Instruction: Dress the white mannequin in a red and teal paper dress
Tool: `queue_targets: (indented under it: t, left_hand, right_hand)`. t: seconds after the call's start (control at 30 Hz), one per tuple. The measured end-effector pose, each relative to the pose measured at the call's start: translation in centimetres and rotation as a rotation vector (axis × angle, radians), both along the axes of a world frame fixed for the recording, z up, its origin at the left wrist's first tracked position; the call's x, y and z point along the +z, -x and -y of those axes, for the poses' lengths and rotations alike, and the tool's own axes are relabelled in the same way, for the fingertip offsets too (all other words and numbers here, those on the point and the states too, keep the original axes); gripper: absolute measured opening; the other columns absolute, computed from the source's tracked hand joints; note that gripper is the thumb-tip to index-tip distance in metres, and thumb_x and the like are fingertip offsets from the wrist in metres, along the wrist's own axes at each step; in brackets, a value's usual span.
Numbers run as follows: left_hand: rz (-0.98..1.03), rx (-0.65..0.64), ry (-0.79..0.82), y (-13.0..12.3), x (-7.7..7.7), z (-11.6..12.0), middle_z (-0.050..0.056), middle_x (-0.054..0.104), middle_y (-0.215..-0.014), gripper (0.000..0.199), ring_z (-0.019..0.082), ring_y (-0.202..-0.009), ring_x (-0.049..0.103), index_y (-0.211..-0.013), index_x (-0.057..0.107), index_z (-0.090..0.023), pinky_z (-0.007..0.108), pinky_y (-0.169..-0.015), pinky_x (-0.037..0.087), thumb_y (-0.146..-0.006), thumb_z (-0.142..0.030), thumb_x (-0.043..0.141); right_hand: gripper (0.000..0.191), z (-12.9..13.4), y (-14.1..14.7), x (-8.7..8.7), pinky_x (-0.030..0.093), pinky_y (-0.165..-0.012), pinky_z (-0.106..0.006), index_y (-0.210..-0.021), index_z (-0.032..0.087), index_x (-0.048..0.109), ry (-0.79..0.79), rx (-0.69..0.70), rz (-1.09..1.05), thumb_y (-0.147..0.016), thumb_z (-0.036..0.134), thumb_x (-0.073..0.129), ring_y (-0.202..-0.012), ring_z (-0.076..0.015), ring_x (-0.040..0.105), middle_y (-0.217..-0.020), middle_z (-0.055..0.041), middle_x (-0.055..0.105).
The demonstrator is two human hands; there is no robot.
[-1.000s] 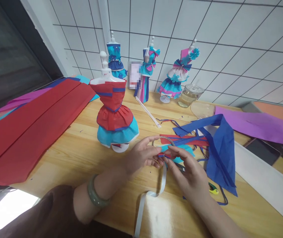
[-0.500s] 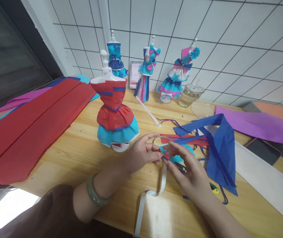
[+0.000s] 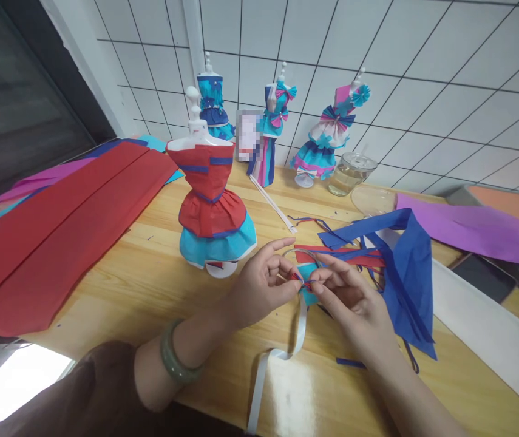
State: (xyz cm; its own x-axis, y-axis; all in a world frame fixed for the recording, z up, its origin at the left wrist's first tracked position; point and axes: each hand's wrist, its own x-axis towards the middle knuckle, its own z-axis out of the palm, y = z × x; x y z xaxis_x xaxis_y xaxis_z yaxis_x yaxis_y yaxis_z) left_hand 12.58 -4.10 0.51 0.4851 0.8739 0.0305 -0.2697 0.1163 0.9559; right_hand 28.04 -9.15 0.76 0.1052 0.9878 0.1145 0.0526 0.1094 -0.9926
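Observation:
Between my hands is a small red and blue bow (image 3: 303,283), pinched at its two sides. My left hand (image 3: 266,282) grips its left side with thumb and fingers. My right hand (image 3: 352,294) has its thumb and forefinger closed on the right side. Beneath them hangs a white ribbon (image 3: 300,328) that curls down over the front of the table. A turquoise piece (image 3: 307,295) lies just under the fingers. Left of my hands stands a small dress form in a red and turquoise dress (image 3: 213,209) with blue trim.
Red fabric (image 3: 72,230) covers the left side. Three dressed forms and a glass jar (image 3: 350,176) stand near the tiled wall. Blue fabric (image 3: 407,267), a purple sheet (image 3: 473,233), a white strip (image 3: 491,340) and a dark phone (image 3: 482,276) lie to the right.
My right hand has moved slightly up, and its fingers have closed in on the bow's right side. My left fingers have shifted slightly right along with the bow.

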Motion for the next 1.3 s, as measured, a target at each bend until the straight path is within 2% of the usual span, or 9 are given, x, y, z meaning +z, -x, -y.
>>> queue_targets:
  t: [0.37,0.53,0.63,0.8,0.93,1.13,1.3]
  left_hand:
    - [-0.038,-0.046,-0.005,0.04,-0.45,-0.02,0.001,0.059,-0.079,0.056,0.013,-0.078,0.058,-0.125,0.043,-0.016,0.026,-0.073,0.045,-0.072,-0.013,0.063]
    - [-0.03,-0.021,0.043,0.06,-0.57,-0.42,0.006,0.061,-0.089,0.054,0.015,-0.081,0.059,-0.123,0.043,-0.014,0.03,-0.075,0.046,-0.072,-0.014,0.062]
    - [-0.039,-0.035,0.076,-0.04,-0.46,-0.48,0.004,0.06,-0.085,0.057,0.015,-0.079,0.058,-0.123,0.042,-0.014,0.03,-0.074,0.046,-0.07,-0.014,0.064]
    - [-0.121,-0.063,0.006,-0.18,-0.41,-0.12,0.001,0.059,-0.08,0.058,0.013,-0.078,0.058,-0.124,0.043,-0.015,0.025,-0.07,0.044,-0.07,-0.012,0.063]
    - [-0.109,-0.038,-0.006,-0.19,-0.65,-0.04,0.0,0.058,-0.078,0.057,0.012,-0.076,0.057,-0.123,0.044,-0.015,0.025,-0.072,0.044,-0.07,-0.012,0.062]
    - [-0.067,-0.023,0.081,-0.17,-0.66,-0.4,0.0,0.06,-0.076,0.059,0.011,-0.073,0.058,-0.122,0.045,-0.014,0.026,-0.072,0.045,-0.067,-0.01,0.066]
    - [0.005,0.001,0.144,-0.17,-0.87,-0.73,-0.001,0.06,-0.075,0.06,0.009,-0.066,0.057,-0.122,0.045,-0.013,0.026,-0.068,0.045,-0.066,-0.013,0.067]
  right_hand:
    - [0.033,-0.02,0.03,-0.31,0.044,-0.066,-0.025,-0.114,0.025,0.055,-0.009,-0.007,-0.006,-0.082,0.024,0.063,-0.074,-0.0127,0.055,-0.083,-0.0007,0.06]
    - [0.031,-0.13,-0.08,-0.23,0.044,-0.064,-0.025,-0.109,0.025,0.058,0.009,-0.059,-0.008,-0.08,0.024,0.066,-0.073,-0.0125,0.055,-0.082,-0.0005,0.06]
    - [0.032,-0.06,-0.06,-0.3,0.044,-0.066,-0.026,-0.11,0.025,0.057,0.014,-0.06,0.0,-0.08,0.025,0.066,-0.073,-0.0126,0.055,-0.082,-0.0005,0.06]
    - [0.036,0.05,0.21,-0.52,0.044,-0.071,-0.027,-0.114,0.025,0.055,0.005,-0.016,-0.024,-0.08,0.025,0.066,-0.077,-0.0133,0.057,-0.082,-0.0003,0.061]
    - [0.034,-0.12,0.23,-0.35,0.046,-0.073,-0.026,-0.112,0.023,0.058,0.056,-0.023,-0.099,-0.079,0.026,0.068,-0.078,-0.0128,0.06,-0.083,-0.001,0.066]
    - [0.036,-0.29,-0.12,-0.09,0.049,-0.071,-0.027,-0.112,0.024,0.06,0.117,-0.069,-0.165,-0.078,0.03,0.069,-0.076,-0.0128,0.061,-0.09,-0.0029,0.069]
    - [0.04,-0.41,0.14,-0.21,0.051,-0.07,-0.026,-0.109,0.025,0.061,0.071,-0.02,-0.166,-0.071,0.024,0.075,-0.074,-0.0121,0.062,-0.086,-0.001,0.067]
